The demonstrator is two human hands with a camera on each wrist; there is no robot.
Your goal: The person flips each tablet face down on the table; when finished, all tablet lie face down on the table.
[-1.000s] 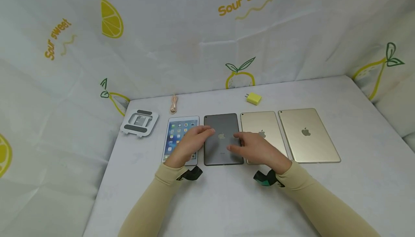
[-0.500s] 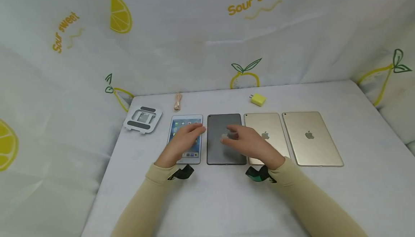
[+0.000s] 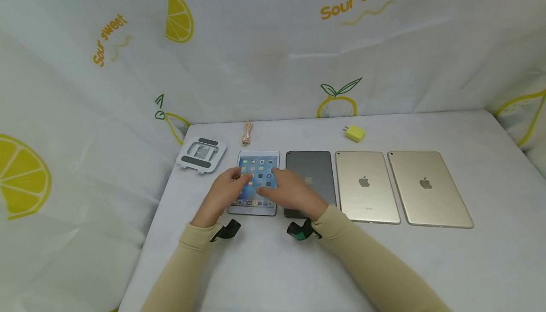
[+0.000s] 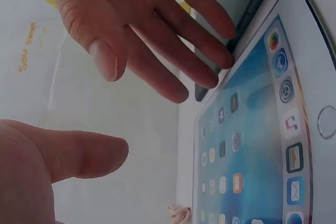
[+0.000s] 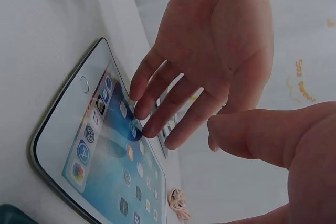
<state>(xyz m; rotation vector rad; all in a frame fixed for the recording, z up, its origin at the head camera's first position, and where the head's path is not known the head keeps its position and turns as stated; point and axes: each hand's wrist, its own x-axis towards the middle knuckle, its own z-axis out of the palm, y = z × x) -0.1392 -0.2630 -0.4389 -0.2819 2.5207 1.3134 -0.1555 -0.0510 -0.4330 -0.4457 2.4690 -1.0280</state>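
Note:
A white tablet (image 3: 258,162) lies face up, its screen lit with app icons and its home button toward the person. My left hand (image 3: 222,192) is over its left side, thumb and fingers relaxed and spread. From the other side my right hand (image 3: 295,190) reaches across the tablet's right edge, palm facing the left hand. The left wrist view shows the right fingertips (image 4: 226,59) at the far long edge of the tablet; in the right wrist view the left fingers (image 5: 181,121) slope down to the opposite edge. Neither hand grips anything. My right hand partly covers a dark grey tablet (image 3: 304,162).
Two gold tablets, a nearer one (image 3: 368,200) and a farther one (image 3: 431,203), lie face down to the right. Behind the row are a yellow charger plug (image 3: 355,133) and a coiled pink cable (image 3: 246,134). A white folding stand (image 3: 201,155) lies at the back left.
Both hands have moved left, the right hand from the dark grey tablet to over the white one. The head view has shifted slightly left. The tablets stay in their row.

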